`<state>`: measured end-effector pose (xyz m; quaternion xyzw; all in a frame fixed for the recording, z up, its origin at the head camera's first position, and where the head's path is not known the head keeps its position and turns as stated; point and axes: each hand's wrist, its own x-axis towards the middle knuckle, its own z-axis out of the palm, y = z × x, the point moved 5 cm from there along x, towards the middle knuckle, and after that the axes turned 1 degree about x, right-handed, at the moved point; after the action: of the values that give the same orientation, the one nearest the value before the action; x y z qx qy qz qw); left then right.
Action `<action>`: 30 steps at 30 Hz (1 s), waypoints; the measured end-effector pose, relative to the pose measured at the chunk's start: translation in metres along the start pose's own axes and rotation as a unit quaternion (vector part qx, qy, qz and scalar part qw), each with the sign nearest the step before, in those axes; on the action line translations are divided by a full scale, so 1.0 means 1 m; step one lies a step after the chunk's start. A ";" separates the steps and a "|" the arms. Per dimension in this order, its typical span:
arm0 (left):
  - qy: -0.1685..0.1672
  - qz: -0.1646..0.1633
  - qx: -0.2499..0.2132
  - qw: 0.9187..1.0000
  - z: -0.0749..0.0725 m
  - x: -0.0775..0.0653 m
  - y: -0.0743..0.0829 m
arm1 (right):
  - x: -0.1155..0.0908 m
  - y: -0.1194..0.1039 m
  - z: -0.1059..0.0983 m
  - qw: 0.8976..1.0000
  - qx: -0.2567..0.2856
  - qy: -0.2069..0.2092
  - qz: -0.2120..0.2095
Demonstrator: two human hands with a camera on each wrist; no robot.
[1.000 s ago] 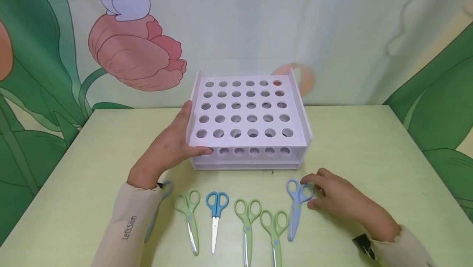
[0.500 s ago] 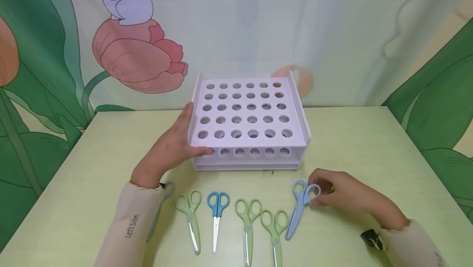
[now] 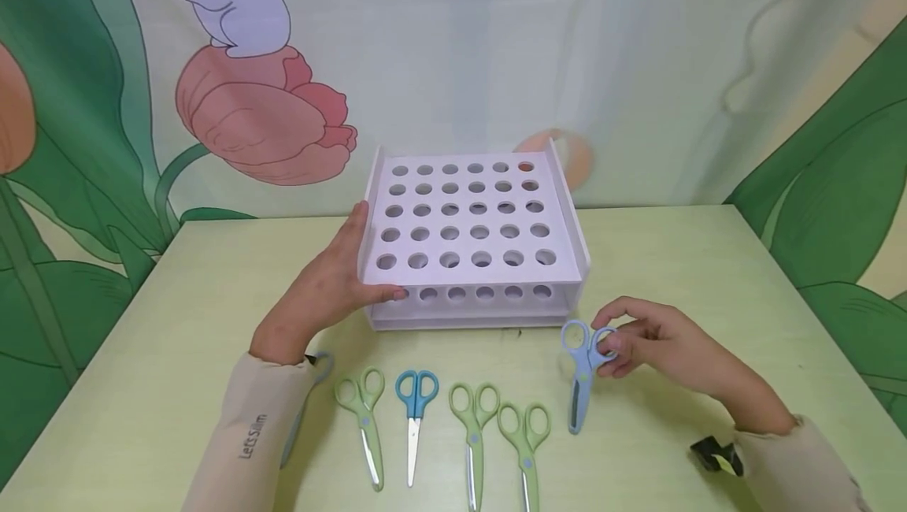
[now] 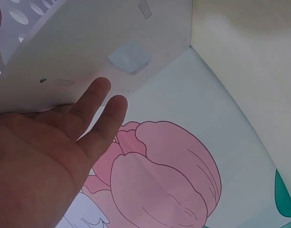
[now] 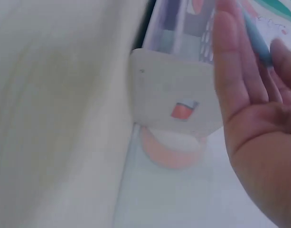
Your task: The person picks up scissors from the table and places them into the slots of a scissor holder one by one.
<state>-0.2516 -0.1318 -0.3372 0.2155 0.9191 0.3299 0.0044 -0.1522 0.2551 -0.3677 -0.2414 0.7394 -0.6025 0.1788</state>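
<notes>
A white two-tier rack point(image 3: 464, 248) with rows of round holes stands at the back middle of the table. My left hand point(image 3: 322, 295) grips its left side, the thumb across the front edge. In the left wrist view, the fingers point(image 4: 95, 109) of that hand lie against the side panel point(image 4: 79, 61). At the rack's front right, my right hand point(image 3: 655, 346) pinches one handle loop of the light blue scissors point(image 3: 581, 386), whose closed blades point down toward the table's front. Part of those scissors point(image 5: 254, 35) shows between thumb and fingers in the right wrist view.
Before the rack lie green scissors point(image 3: 368, 421), teal-handled scissors point(image 3: 411, 417), and two more green scissors, one point(image 3: 475, 433) left of the other point(image 3: 527, 449). Other blue scissors point(image 3: 301, 409) are partly hidden by the left sleeve. A printed curtain hangs behind the table point(image 3: 708, 260).
My right hand has taken hold of the light blue scissors by the loop and shifted them right and back, their blades swinging more upright. The left hand stays on the rack.
</notes>
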 end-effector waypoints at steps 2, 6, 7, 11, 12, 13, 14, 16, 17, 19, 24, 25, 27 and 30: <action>-0.001 -0.004 0.003 1.000 0.000 -0.001 -0.001 | 0.000 -0.007 0.000 0.999 -0.007 0.023 -0.021; -0.001 -0.003 0.001 1.000 -0.001 -0.001 0.000 | -0.002 -0.021 -0.001 0.996 -0.028 0.073 -0.048; -0.001 -0.004 0.000 1.000 0.000 -0.001 0.000 | -0.002 -0.024 -0.002 0.995 -0.032 0.084 -0.052; -0.003 -0.010 -0.007 1.000 0.001 -0.001 0.000 | -0.001 -0.037 -0.005 0.989 -0.039 0.131 -0.054; -0.003 -0.011 -0.008 1.000 0.001 -0.001 0.000 | 0.000 -0.040 -0.006 0.988 -0.036 0.140 -0.058; -0.003 -0.012 -0.009 1.000 0.001 -0.001 0.000 | 0.002 -0.043 -0.007 0.987 -0.033 0.146 -0.063; -0.002 -0.012 -0.009 1.000 0.001 -0.001 0.000 | 0.003 -0.046 -0.009 0.985 -0.031 0.153 -0.068; -0.001 -0.013 -0.009 1.000 0.001 0.000 0.001 | 0.006 -0.052 -0.011 0.983 -0.023 0.161 -0.087; -0.001 -0.011 -0.012 1.000 0.002 0.000 0.001 | 0.007 -0.055 -0.012 0.982 -0.019 0.164 -0.097; -0.001 -0.010 -0.013 1.000 0.002 0.001 0.001 | 0.009 -0.062 -0.016 0.978 -0.010 0.169 -0.119; -0.001 -0.011 -0.018 1.000 0.003 0.001 0.000 | 0.012 -0.083 -0.024 0.967 0.016 0.199 -0.159; -0.001 -0.013 -0.017 1.000 0.003 0.001 0.000 | 0.013 -0.087 -0.025 0.964 0.020 0.207 -0.166; 0.000 -0.013 -0.018 1.000 0.002 0.001 0.000 | 0.016 -0.096 -0.027 0.957 0.028 0.224 -0.182; 0.001 -0.016 -0.016 1.000 0.002 0.000 -0.001 | 0.022 -0.108 -0.026 0.945 0.040 0.249 -0.208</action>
<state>-0.2517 -0.1306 -0.3393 0.2002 0.9171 0.3444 0.0117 -0.1696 0.2468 -0.2564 -0.2247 0.6691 -0.6961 -0.1315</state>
